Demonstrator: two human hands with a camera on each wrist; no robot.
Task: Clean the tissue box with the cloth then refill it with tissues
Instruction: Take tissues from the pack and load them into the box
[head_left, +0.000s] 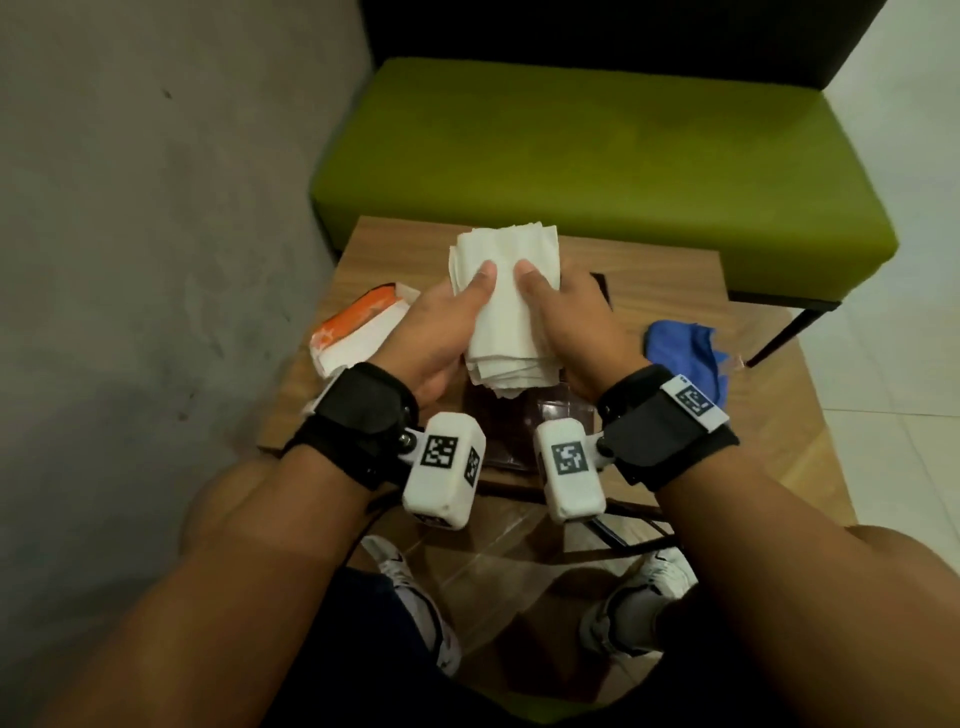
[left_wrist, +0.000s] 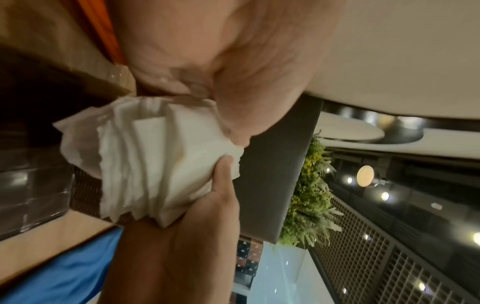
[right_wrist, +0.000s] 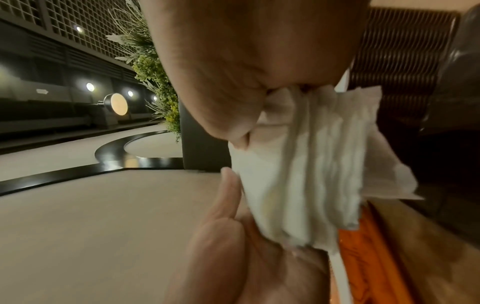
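I hold a thick stack of white tissues (head_left: 501, 306) in both hands above the table, thumbs pressed on top. My left hand (head_left: 452, 312) grips its left side and my right hand (head_left: 563, 312) its right side. The left wrist view shows the tissues (left_wrist: 155, 156) pinched between my left hand (left_wrist: 221, 72) and the right hand (left_wrist: 197, 222). In the right wrist view the stack (right_wrist: 311, 164) hangs below my right hand (right_wrist: 246, 67). A dark brown tissue box (head_left: 519, 423) sits right under the stack, mostly hidden. A blue cloth (head_left: 685, 358) lies crumpled on the table to the right.
An orange and white tissue wrapper (head_left: 358, 325) lies at the left of the small wooden table (head_left: 675, 291). A green bench (head_left: 597, 171) stands right behind the table, a grey wall to the left. My shoes and the tiled floor show below.
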